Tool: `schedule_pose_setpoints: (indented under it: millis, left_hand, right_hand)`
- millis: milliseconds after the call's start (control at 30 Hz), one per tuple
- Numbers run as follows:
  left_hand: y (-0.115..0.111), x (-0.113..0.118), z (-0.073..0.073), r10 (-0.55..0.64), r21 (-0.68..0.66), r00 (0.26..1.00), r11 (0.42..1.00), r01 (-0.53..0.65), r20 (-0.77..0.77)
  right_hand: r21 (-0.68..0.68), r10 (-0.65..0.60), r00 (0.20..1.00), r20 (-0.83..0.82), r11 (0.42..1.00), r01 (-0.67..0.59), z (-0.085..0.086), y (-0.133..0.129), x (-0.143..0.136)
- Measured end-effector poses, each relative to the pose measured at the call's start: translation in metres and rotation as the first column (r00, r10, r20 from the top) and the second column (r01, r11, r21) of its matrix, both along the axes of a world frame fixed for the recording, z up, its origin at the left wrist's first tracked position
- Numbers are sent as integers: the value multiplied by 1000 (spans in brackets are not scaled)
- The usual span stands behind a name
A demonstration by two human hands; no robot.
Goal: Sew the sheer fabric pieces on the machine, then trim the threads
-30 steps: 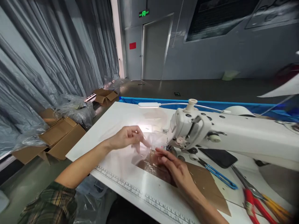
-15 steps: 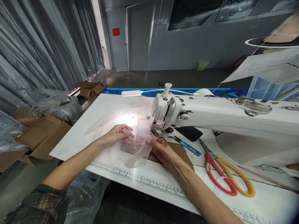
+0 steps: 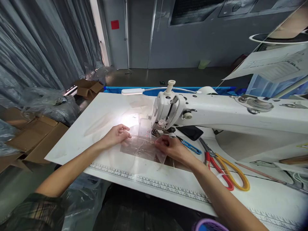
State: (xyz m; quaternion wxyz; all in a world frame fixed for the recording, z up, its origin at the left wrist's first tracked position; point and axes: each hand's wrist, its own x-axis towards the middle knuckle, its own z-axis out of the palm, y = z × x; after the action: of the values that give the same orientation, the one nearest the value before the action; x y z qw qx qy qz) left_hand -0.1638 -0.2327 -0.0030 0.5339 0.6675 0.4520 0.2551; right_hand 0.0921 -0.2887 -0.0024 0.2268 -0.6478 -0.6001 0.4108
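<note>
Film [image 3: 141, 147] — between left hand [image 3: 116, 134] and right [image 3: 175, 148]

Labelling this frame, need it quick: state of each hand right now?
Left hand: closed, fingertips pinching the left end of the clear plastic sheet.
Right hand: closed, pinching the same sheet's right end.

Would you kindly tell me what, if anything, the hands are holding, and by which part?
A clear plastic sheet, by its far edge: the left hand toward the left end, the right hand toward the right.
</note>
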Motion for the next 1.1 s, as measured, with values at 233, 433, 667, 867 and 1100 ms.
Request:
schedule_pose_setpoints:
  millis: [233,433,667,867,1100]
  left_hand:
    - [3,26,5,207,783,813,473,404,-544]
    - [7,50,3,-425,579,632,264,771,-648]
    - [-15,68,-12,-168,557,656,401,728,-736]
    - [36,65,6,115,587,680,620,520,-725]
    - [123,85,-15,-72,548,744,631,550,-665]
  right_hand:
    - [200,-81,822,564,979,-40,-20,6,4]
    - [260,-44,870,492,961,-98,-17,-7,0]
    - [326,-69,843,534,936,-131,-19,-11,3]
    - [333,-78,863,498,937,-108,-28,-7,7]
    - [317,-70,909,411,946,-70,-32,-6,11]
